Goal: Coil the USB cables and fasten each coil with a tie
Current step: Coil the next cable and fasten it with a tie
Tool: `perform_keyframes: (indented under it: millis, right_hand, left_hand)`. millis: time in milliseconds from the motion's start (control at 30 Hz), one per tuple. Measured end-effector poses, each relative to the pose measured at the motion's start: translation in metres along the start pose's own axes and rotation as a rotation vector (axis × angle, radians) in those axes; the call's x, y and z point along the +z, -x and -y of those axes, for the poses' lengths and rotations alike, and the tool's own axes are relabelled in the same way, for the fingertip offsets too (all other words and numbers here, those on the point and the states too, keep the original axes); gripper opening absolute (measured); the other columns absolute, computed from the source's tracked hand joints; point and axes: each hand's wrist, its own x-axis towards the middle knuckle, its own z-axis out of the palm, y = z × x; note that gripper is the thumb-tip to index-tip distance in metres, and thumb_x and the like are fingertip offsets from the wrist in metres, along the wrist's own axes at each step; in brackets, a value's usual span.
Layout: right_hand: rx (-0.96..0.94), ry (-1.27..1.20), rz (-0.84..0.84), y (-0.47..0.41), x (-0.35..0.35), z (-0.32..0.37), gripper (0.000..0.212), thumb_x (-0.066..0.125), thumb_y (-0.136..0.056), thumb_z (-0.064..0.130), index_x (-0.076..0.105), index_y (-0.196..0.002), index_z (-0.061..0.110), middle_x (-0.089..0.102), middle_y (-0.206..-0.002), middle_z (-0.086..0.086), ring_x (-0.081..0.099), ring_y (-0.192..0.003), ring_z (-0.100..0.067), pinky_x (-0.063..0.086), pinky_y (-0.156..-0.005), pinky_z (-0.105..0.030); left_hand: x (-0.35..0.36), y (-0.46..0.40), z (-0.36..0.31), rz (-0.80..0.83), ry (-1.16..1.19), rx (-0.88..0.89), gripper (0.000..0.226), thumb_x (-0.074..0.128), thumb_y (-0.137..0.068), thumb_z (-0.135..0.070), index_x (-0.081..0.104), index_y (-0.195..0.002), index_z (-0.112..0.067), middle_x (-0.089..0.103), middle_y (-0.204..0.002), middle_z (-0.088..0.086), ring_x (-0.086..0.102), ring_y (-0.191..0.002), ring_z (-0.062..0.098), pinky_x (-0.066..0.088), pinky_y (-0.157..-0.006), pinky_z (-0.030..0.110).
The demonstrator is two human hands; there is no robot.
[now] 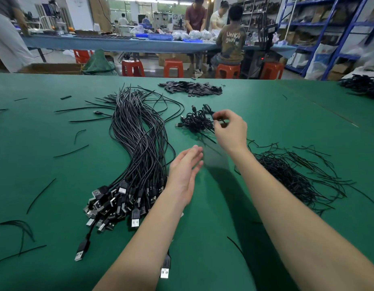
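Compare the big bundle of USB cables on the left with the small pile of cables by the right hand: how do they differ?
The big bundle lies uncoiled in long strands, plugs fanned toward the person; the small pile is wound into tight coils. The bundle holds many more cables than the pile. The right hand reaches over the pile's edge, fingers pinching something thin and black; no hand touches the bundle. Both are black and lie on the green table.

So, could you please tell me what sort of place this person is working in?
Most likely a small electronics assembly or packing workshop. A big bundle of USB cables lies on a green work table, a heap of ties sits beside it, and blue storage shelving stands behind other workers at a long bench.
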Motion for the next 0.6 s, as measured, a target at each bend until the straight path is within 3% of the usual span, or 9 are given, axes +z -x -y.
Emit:
perform_keyframes:
  millis: [100,167,233,600]
  right_hand:
    - [0.017,0.321,0.289,-0.035,0.014,-0.013,0.045,0.061,-0.095,0.018,0.058,-0.14,0.02,0.058,-0.143,0.001,0.059,-0.125,-0.021,0.045,-0.108,-0.037]
    - [0.07,0.48,0.48,-0.046,0.019,-0.022,0.056,0.06,-0.092,0.017,0.049,-0.148,0.019,0.053,-0.149,-0.003,0.052,-0.134,-0.024,0.044,-0.109,-0.036]
    - [0.117,0.547,0.566,-0.053,0.022,-0.026,0.062,0.058,-0.089,0.015,0.046,-0.149,0.021,0.052,-0.149,-0.005,0.051,-0.133,-0.026,0.045,-0.108,-0.037]
    - [0.043,0.537,0.477,-0.035,0.005,-0.025,0.065,0.063,-0.089,0.027,0.039,-0.15,0.025,0.043,-0.147,-0.01,0.053,-0.123,-0.027,0.045,-0.091,-0.035]
  left_hand:
    - [-0.001,-0.001,0.0,-0.001,0.001,-0.012,0.006,0.061,-0.098,-0.012,0.063,-0.1,-0.007,0.071,-0.113,0.011,0.067,-0.109,0.019,0.054,-0.089,0.024]
    - [-0.001,-0.002,0.0,-0.002,-0.001,-0.014,0.005,0.061,-0.098,-0.011,0.063,-0.099,-0.007,0.071,-0.11,0.011,0.068,-0.106,0.018,0.054,-0.088,0.024]
    - [-0.001,-0.002,0.0,-0.004,-0.001,-0.016,0.006,0.061,-0.098,-0.011,0.062,-0.1,-0.006,0.071,-0.108,0.01,0.068,-0.105,0.018,0.054,-0.089,0.024]
    - [-0.003,-0.003,-0.002,0.0,-0.021,-0.017,0.009,0.059,-0.099,-0.013,0.062,-0.104,-0.006,0.072,-0.107,0.008,0.069,-0.103,0.016,0.055,-0.089,0.024]
